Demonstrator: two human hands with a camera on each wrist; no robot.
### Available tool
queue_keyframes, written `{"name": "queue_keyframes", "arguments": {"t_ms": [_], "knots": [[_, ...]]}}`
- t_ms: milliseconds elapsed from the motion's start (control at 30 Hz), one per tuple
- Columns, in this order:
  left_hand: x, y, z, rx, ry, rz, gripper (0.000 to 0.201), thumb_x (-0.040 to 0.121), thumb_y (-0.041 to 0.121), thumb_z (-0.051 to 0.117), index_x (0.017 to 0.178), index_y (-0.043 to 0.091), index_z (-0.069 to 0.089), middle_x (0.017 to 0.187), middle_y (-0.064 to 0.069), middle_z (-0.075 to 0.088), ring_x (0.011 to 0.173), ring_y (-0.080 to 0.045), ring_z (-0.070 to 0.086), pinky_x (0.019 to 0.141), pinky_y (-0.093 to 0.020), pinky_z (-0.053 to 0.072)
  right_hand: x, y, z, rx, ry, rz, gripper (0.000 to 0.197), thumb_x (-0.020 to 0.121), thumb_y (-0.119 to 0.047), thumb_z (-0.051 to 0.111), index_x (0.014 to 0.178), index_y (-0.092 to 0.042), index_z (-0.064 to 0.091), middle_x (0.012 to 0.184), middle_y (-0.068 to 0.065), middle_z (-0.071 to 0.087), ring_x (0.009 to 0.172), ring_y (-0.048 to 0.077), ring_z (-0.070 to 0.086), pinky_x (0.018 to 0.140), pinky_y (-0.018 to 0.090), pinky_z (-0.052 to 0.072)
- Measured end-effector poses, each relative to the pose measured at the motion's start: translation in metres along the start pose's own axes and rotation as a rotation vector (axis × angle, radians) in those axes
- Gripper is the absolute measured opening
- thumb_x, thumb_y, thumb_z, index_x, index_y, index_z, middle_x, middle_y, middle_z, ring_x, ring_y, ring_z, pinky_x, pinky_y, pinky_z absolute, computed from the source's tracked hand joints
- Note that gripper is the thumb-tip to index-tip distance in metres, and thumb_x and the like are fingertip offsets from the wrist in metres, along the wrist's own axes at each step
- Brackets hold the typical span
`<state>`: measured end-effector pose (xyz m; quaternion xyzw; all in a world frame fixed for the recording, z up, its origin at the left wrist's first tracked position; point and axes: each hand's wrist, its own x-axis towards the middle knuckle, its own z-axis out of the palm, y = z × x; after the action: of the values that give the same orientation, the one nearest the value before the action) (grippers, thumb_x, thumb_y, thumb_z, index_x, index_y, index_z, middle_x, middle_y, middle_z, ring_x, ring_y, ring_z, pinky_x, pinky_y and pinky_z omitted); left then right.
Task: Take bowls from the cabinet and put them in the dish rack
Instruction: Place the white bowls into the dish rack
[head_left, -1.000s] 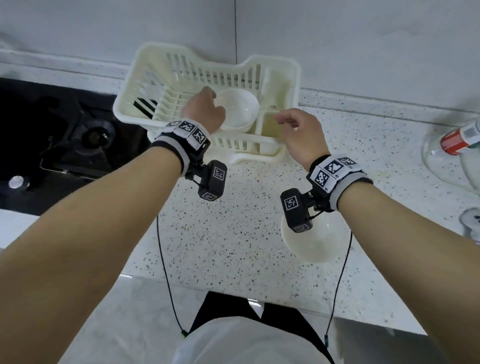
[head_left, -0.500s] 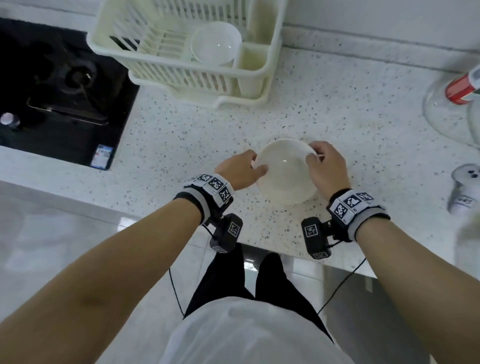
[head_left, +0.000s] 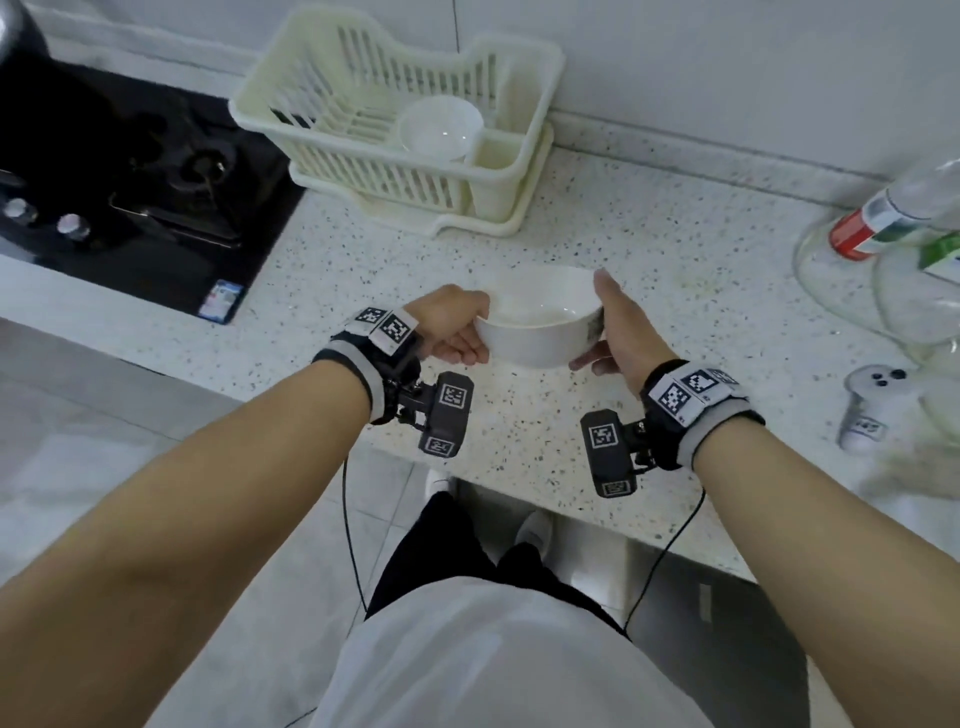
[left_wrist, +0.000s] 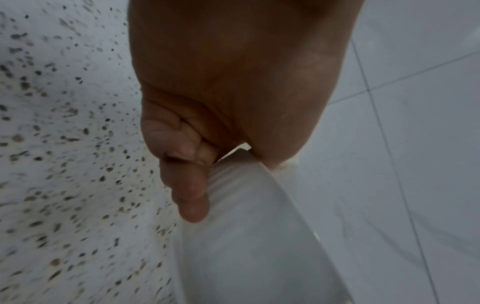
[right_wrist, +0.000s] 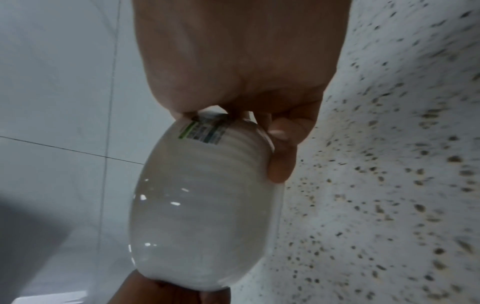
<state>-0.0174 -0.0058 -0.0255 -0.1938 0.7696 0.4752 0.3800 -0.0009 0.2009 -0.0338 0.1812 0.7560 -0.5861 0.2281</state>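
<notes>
I hold a white bowl (head_left: 537, 325) between both hands, lifted off the speckled counter (head_left: 649, 218) and tilted with its opening facing away from me. My left hand (head_left: 457, 327) grips its left side, fingers curled under the wall, as the left wrist view shows on the bowl (left_wrist: 249, 236). My right hand (head_left: 610, 332) grips the right side, thumb along the rim, fingers under the base; a label sticker shows on the bowl (right_wrist: 202, 205) there. A second white bowl (head_left: 439, 127) lies in the cream dish rack (head_left: 395, 171) at the back.
A black gas hob (head_left: 119, 171) lies at the left, beside the rack. At the right stand a glass dome with a red-capped bottle (head_left: 872, 223) and a small white object (head_left: 867, 405). The counter's front edge runs just below my wrists.
A second ago my hands were at the rack with the first bowl. They came back to the second bowl on the counter, took hold of it, and have now lifted and tilted it.
</notes>
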Motion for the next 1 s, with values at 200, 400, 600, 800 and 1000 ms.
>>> {"name": "queue_keyframes", "arguments": {"t_ms": [200, 400, 600, 800, 1000], "knots": [[-0.032, 0.011, -0.037, -0.104, 0.171, 0.086, 0.033, 0.086, 0.025, 0.047, 0.084, -0.004, 0.063, 0.066, -0.016, 0.066, 0.042, -0.017, 0.053, 0.039, -0.020, 0.041, 0.002, -0.040, 0.022, 0.122, -0.017, 0.000, 0.037, 0.097, -0.037, 0.031, 0.121, -0.015, 0.048, 0.085, 0.009, 0.058, 0.050, 0.025, 0.059, 0.041, 0.024, 0.034], [-0.041, 0.001, -0.105, -0.142, 0.264, 0.112, 0.040, 0.093, 0.043, 0.049, 0.087, 0.006, 0.062, 0.069, -0.012, 0.069, 0.053, -0.020, 0.062, 0.053, -0.025, 0.044, 0.024, -0.076, 0.066, 0.135, -0.133, -0.118, 0.047, 0.076, -0.026, 0.035, 0.118, -0.016, 0.054, 0.098, 0.013, 0.060, 0.050, 0.031, 0.058, 0.038, 0.021, 0.035], [-0.032, 0.010, -0.176, -0.014, 0.287, 0.156, 0.023, 0.087, 0.017, 0.044, 0.076, 0.004, 0.060, 0.057, -0.010, 0.062, 0.044, -0.019, 0.057, 0.042, -0.020, 0.043, 0.053, -0.144, 0.113, 0.021, -0.172, -0.283, 0.030, 0.085, -0.029, 0.036, 0.098, -0.014, 0.059, 0.074, 0.007, 0.053, 0.051, 0.021, 0.049, 0.042, 0.023, 0.037], [0.005, 0.052, -0.246, -0.125, 0.432, 0.185, 0.023, 0.088, 0.011, 0.042, 0.081, -0.001, 0.061, 0.058, -0.009, 0.068, 0.046, -0.018, 0.062, 0.044, -0.021, 0.046, 0.117, -0.191, 0.129, -0.025, 0.091, -0.451, 0.034, 0.099, -0.026, 0.039, 0.119, -0.011, 0.061, 0.114, 0.005, 0.067, 0.086, 0.021, 0.064, 0.070, 0.032, 0.052], [0.083, 0.089, -0.292, -0.151, 0.610, 0.123, 0.031, 0.086, 0.010, 0.044, 0.066, -0.005, 0.063, 0.074, -0.021, 0.072, 0.040, -0.020, 0.063, 0.038, -0.022, 0.048, 0.171, -0.170, 0.134, -0.779, 0.292, -0.450, 0.047, 0.089, -0.026, 0.048, 0.132, -0.008, 0.050, 0.137, 0.015, 0.051, 0.125, 0.034, 0.046, 0.102, 0.045, 0.041]]}}
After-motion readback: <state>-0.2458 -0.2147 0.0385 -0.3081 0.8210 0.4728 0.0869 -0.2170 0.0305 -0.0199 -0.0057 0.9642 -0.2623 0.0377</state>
